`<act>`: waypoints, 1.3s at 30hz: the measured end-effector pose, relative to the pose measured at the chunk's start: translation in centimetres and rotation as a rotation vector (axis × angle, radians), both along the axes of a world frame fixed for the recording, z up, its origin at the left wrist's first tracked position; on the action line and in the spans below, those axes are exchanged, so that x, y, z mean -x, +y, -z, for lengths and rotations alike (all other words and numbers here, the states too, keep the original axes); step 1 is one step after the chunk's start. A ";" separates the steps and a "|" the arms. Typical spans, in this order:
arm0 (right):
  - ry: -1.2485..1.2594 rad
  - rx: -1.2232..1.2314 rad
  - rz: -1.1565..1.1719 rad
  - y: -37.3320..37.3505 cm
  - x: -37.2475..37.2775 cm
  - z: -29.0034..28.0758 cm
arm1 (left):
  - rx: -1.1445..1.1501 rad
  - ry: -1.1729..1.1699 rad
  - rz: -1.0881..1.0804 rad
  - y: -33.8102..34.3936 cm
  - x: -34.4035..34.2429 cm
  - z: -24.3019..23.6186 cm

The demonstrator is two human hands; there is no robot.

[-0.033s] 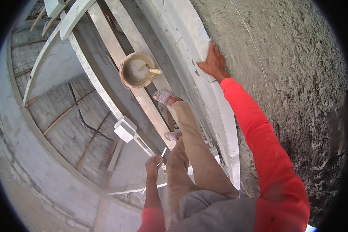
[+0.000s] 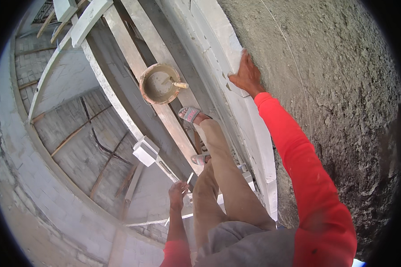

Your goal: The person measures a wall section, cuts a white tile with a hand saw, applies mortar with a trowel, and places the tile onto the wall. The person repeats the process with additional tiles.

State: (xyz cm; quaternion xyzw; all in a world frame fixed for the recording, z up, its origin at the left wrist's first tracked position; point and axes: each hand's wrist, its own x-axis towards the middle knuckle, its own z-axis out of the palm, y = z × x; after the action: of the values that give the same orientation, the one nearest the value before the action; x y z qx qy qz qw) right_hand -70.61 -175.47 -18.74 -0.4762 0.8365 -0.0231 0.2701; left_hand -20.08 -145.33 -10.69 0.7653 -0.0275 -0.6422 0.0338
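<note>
My right hand (image 2: pixel 246 74) lies on the top edge of a white block wall (image 2: pixel 227 42), thumb spread from the fingers, beside a rough grey mortar surface. My left hand (image 2: pixel 178 192), low beside my left leg, has its fingers closed round a thin white stick (image 2: pixel 190 178). Part of that stick is hidden by the hand, and its exact kind cannot be made out. On the planks ahead of my feet stands a round bucket (image 2: pixel 143 91) with wet grey mortar inside. A trowel with a light wooden handle (image 2: pixel 181 85) rests in it, away from both hands.
I stand in sandals on narrow wooden planks (image 2: pixel 179 129) with gaps between them. Left of them, a white block (image 2: pixel 145 151) sits on a narrow ledge. Farther down is a lower area (image 2: pixel 75 142) with wooden strips. A thin line (image 2: pixel 289 49) crosses the mortar surface.
</note>
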 end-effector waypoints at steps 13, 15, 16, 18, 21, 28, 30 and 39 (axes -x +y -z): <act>-0.098 0.185 0.081 -7.3 2.3 0.1 | 0.025 0.008 -0.012 -1.5 -0.7 0.9; -0.105 0.116 0.027 -7.9 2.0 0.3 | 0.055 0.031 0.007 -1.4 -0.3 1.0; -0.092 0.145 0.023 -8.0 1.8 0.4 | 0.023 0.014 -0.003 -1.2 -0.1 1.1; -0.058 0.108 0.008 -8.0 1.5 0.4 | 0.010 0.053 0.007 -1.1 0.6 1.3; -0.089 0.075 0.004 -8.0 1.4 0.1 | 0.015 0.052 -0.043 -1.4 1.8 1.3; 0.023 -0.039 0.114 -8.8 -1.4 -2.9 | 0.137 0.081 -0.061 -2.7 1.7 -1.4; 0.150 -0.088 0.139 -7.5 -4.2 -4.4 | 0.213 0.062 -0.077 -2.2 0.4 -2.8; -0.258 -0.104 0.079 16.5 -19.7 -8.9 | 0.110 -0.081 -0.009 7.5 -7.0 -10.1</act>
State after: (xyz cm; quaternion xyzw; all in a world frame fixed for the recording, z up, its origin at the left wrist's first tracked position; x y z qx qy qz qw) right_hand -50.92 -158.93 -9.84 -0.4212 0.8131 -0.0512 0.3985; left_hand -13.04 -137.80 -0.64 0.7876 -0.0608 -0.6082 0.0777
